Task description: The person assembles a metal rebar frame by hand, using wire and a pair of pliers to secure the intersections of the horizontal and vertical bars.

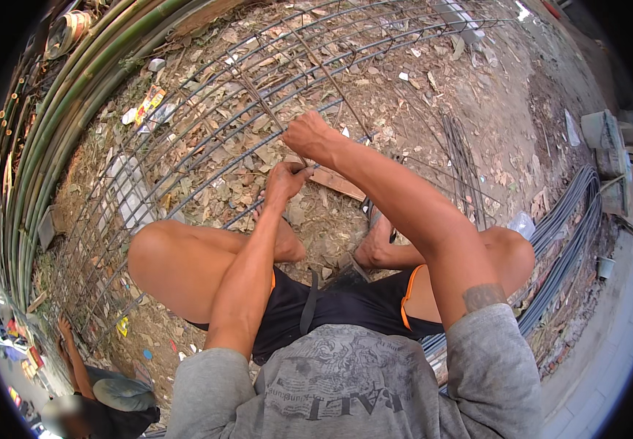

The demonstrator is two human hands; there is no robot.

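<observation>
Two hands at rebar grid [206, 139] on leaf-strewn ground: left hand [284, 180] pinching thin tie wire [298, 152], right hand [307, 136] clenched on bar crossing. Risk: wire end pricking fingers, loose tie.

A person squatted over a grid of steel bars [206, 139] that lay across leaf-strewn dirt in the upper half of the frame. The right hand [307, 136] gripped a bar near the centre, fingers closed round it. Just below, the left hand [285, 179] pinched a thin wire [298, 155]. Bamboo poles [53, 117] curved along the left edge. Another person's hand [65, 327] touched the grid at lower left.
</observation>
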